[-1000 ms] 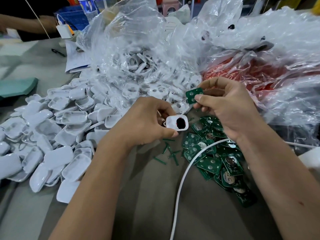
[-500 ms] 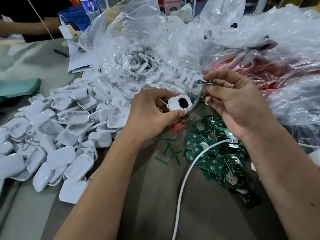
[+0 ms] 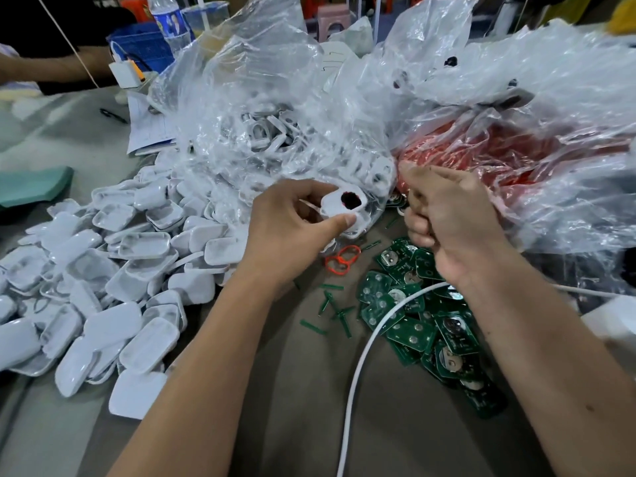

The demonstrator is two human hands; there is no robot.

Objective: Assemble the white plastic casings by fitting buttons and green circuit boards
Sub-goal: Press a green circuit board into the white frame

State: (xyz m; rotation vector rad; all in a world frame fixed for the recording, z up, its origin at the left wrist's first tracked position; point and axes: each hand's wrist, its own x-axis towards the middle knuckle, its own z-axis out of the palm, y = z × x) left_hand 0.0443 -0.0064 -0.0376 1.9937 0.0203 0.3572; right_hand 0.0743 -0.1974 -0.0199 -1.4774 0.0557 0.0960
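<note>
Fingers (image 3: 303,197) of left hand (image 3: 296,235) pinch one white casing (image 3: 344,204); right hand (image 3: 451,222) curled

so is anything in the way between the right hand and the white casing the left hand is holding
Nothing visible. The white casing is pinched in the left hand, its dark opening facing up, with a bare gap across to the right hand. Clear plastic bag lies behind the casing, not between the two.

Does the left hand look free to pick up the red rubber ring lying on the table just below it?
Probably not yet: the red ring lies uncovered right beside the left hand, but that hand already grips a white casing.
</note>
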